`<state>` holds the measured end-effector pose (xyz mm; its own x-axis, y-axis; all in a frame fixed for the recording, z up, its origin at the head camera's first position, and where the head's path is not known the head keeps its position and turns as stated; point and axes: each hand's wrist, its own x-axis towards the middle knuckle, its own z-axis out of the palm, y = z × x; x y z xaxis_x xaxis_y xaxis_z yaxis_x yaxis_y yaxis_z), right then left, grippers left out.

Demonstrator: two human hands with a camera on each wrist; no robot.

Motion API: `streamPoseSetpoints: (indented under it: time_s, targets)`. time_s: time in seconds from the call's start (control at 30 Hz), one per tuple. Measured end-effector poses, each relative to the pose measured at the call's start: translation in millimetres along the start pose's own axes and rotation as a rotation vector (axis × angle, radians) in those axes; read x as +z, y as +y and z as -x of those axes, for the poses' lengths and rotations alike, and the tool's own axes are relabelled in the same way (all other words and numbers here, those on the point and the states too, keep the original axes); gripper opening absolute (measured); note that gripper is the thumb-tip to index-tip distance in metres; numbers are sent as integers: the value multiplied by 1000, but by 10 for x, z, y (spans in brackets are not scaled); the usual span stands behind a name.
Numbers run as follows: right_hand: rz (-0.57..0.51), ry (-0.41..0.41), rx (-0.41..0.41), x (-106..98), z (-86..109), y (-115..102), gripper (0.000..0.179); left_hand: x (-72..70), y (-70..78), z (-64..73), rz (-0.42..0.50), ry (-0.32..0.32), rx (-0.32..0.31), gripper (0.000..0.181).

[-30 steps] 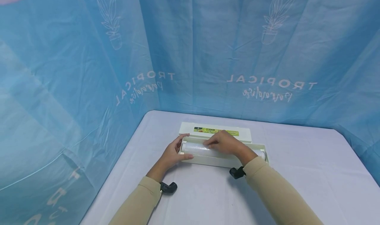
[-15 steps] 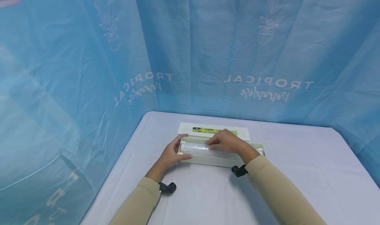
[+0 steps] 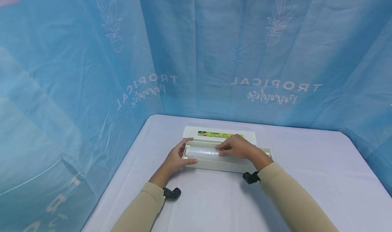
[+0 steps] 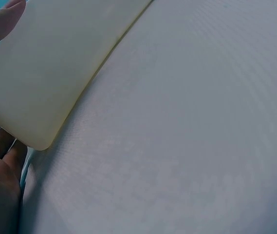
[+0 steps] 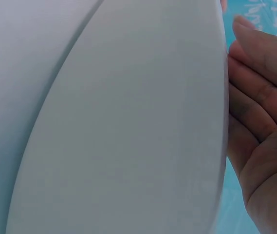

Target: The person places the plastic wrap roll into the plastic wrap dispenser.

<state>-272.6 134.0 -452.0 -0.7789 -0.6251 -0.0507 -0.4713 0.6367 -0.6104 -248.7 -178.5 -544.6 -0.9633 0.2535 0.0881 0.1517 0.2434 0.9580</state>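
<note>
Firstly, the curtain: blue cloth (image 3: 220, 38) hangs on the left and far sides, bearing mirrored pale lettering and plant drawings.
Bench: it (image 3: 318, 170) wears a white cover and carries the things close to its far edge.
White lid: this long piece (image 3: 190, 132) lies just beyond the box, with a yellow-green label (image 3: 211, 134) on it; whether lid and box touch, I cannot tell.
Open box: pale and long (image 3: 220, 165), it sits on the bench from left to right, on the near side of the lid.
Clear roll: it (image 3: 200, 152) lies lengthwise inside the box; its right part is covered by the right hand (image 3: 237, 148).
In the way: the right hand also hides the right end of the label, and the right wrist covers the near right corner of the box.
Left hand: this one (image 3: 176, 158) holds the left end of the box in its grip, thumb on the near wall, fingers round the end.
Right hand's pose: it reaches over the near wall from the right, fingers bent, thumb and forefinger at the roll; its grip is narrow, but whether film is pinched, I cannot tell.
Sleeves: both beige (image 3: 142, 208), each with a black device (image 3: 172, 193) at the wrist.
</note>
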Motion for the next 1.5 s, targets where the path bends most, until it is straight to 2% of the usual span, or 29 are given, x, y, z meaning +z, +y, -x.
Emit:
streamPoseSetpoints:
  time_s: [0.27,0.43,0.67,0.9,1.5]
  targets:
    - [-13,10,4,-22,85,51,38,4,7,5,6,3,6,98]
    - [-15,20,-21,-39,155,95,44,1,6,9,18,-1,0,98]
    - [-31,41,55,-37,239,158,48,3,4,15,32,-7,6,97]
    - [-46,75,93,-52,347,220,47,6,3,15,30,-6,11,95]
    - [-54,118,125,-184,631,403,49,5,-2,11,45,-5,15,95]
